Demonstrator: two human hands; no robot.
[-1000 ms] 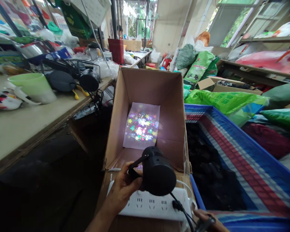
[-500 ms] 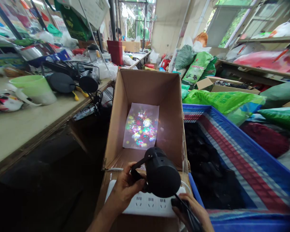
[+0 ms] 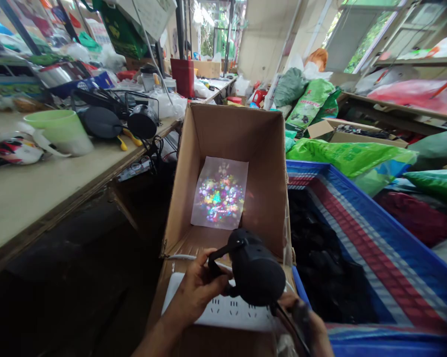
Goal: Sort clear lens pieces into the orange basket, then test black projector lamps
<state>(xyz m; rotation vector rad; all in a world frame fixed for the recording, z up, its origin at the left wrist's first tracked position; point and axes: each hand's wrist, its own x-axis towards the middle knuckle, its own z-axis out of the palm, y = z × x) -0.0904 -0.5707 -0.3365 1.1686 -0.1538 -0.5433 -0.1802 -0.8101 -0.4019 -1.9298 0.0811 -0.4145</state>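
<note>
My left hand (image 3: pixel 195 292) grips the bracket of a round black projector lamp (image 3: pixel 255 270), held over a white power strip (image 3: pixel 223 312). The lamp points into an open cardboard box (image 3: pixel 226 144) lying on its side. A coloured light pattern shows on a white sheet (image 3: pixel 219 193) at the back of the box. My right hand (image 3: pixel 307 322) is closed on the lamp's black plug and cord at the right end of the power strip.
A long workbench (image 3: pixel 40 188) on the left carries a green bowl (image 3: pixel 61 130), another black lamp (image 3: pixel 143 121) and cables. A blue crate (image 3: pixel 360 238) with dark items sits to the right, with green sacks (image 3: pixel 342 153) behind it.
My right hand has come up from the lower edge to the plug at the strip's right end. The projected pattern has shifted and become blurrier. The lamp moved slightly right.
</note>
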